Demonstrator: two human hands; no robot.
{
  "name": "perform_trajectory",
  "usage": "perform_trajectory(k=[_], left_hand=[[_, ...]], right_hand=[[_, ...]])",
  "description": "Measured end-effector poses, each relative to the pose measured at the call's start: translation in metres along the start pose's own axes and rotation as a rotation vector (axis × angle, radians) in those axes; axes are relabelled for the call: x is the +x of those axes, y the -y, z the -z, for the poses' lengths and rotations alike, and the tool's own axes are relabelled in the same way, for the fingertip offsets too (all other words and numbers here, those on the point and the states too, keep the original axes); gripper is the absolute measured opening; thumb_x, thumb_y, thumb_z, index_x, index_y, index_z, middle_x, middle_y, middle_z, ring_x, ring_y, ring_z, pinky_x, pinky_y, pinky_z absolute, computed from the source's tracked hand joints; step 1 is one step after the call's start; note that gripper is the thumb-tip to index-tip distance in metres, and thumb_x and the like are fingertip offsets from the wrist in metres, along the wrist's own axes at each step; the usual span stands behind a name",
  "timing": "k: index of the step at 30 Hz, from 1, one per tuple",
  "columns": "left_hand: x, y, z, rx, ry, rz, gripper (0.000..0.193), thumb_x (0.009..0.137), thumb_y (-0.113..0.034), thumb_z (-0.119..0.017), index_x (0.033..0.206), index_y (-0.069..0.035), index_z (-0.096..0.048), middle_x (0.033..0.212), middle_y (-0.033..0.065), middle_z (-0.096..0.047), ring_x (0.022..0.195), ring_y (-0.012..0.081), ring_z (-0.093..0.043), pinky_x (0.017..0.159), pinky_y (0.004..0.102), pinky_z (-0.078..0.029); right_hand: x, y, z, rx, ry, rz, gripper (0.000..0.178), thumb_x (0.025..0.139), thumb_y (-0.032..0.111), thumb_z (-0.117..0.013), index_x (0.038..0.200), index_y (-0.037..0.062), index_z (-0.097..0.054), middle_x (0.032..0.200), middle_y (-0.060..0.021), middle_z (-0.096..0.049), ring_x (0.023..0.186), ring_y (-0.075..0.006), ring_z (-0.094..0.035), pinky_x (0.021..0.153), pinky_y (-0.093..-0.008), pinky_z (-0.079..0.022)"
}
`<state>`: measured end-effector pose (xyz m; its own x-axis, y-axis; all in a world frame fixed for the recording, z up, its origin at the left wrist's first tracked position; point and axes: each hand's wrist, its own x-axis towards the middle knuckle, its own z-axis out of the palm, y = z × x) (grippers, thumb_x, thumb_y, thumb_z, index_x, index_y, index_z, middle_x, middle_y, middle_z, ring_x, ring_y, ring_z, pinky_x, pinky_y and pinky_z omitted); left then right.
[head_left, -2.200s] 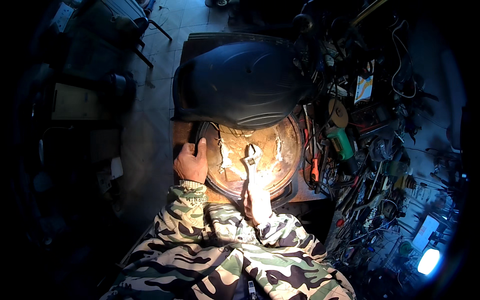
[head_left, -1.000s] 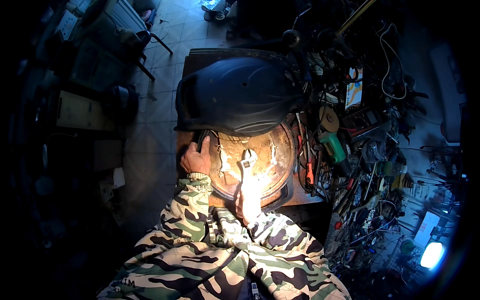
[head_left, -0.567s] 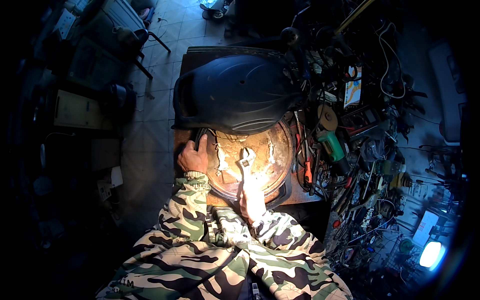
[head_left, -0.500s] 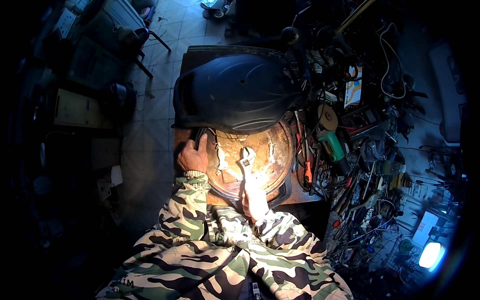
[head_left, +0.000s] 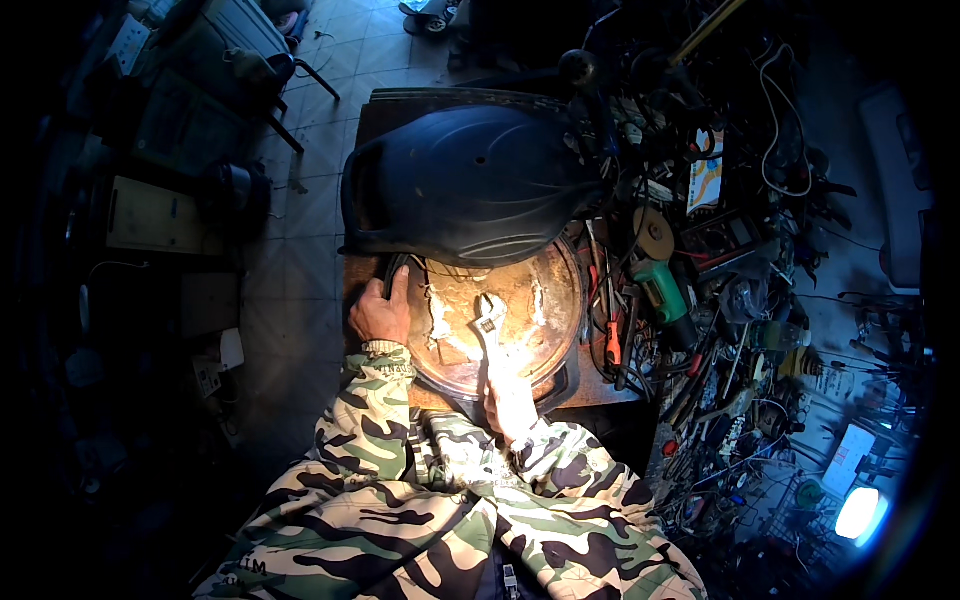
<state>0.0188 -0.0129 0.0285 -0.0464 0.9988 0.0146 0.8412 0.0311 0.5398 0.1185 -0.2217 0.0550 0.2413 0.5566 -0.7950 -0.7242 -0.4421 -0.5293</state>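
Observation:
A shallow round metal pan (head_left: 561,290) with a dark rim and a stained, rusty-brown inner face lies on the wooden bench before me. My left hand (head_left: 380,314) is closed on its left rim, with one finger stretched along the edge. An adjustable wrench (head_left: 489,325) is held in my right hand (head_left: 508,402), its fingers wrapped round the handle at the near side of the pan. The wrench's jaw end lies over the pan's middle; whether it touches the surface I cannot tell. Pale ragged strips run down both sides of the inner face. Bright light washes out part of my right hand.
Just beyond the pan, a large dark ribbed plastic cover (head_left: 470,185) hides its far edge. To the right lie a green angle grinder (head_left: 662,290), an orange-handled screwdriver (head_left: 612,340) and a dense heap of tools. A lit lamp (head_left: 860,512) glows at lower right.
The whole view has shifted very slightly. Both hands keep their holds, and the wrench stays in nearly the same place over the pan.

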Motion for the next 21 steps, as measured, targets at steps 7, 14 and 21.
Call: perform_trajectory(k=[7,14,21], left_hand=[[0.000,0.001,0.003,0.033,-0.016,-0.006,0.054,0.084,-0.056,-0.068,0.072,-0.004,-0.064,0.070,0.0238,-0.064,0.070,0.0472,-0.061,0.064,0.0549,-0.046],[-0.001,0.002,0.000,0.021,-0.022,-0.017,0.054,0.084,-0.056,-0.068,0.071,-0.004,-0.063,0.069,0.0248,-0.063,0.069,0.0476,-0.061,0.063,0.0550,-0.045],[0.000,0.006,-0.001,0.013,-0.024,-0.038,0.055,0.084,-0.056,-0.068,0.070,-0.003,-0.062,0.069,0.0247,-0.062,0.068,0.0478,-0.060,0.062,0.0548,-0.044]], right_hand=[[0.002,-0.019,-0.035,0.111,-0.048,0.070,0.026,0.102,0.027,-0.051,0.078,0.0172,-0.048,0.049,0.0082,-0.037,0.032,-0.0058,-0.030,0.030,-0.0230,-0.021],[0.011,-0.038,-0.044,0.066,-0.088,0.159,0.030,0.102,0.030,-0.051,0.075,0.0174,-0.047,0.049,0.0079,-0.038,0.032,-0.0063,-0.031,0.031,-0.0235,-0.022],[-0.005,-0.009,-0.038,0.164,-0.044,-0.040,0.032,0.101,0.031,-0.053,0.074,0.0140,-0.053,0.051,0.0053,-0.042,0.038,-0.0066,-0.036,0.034,-0.0233,-0.024]])
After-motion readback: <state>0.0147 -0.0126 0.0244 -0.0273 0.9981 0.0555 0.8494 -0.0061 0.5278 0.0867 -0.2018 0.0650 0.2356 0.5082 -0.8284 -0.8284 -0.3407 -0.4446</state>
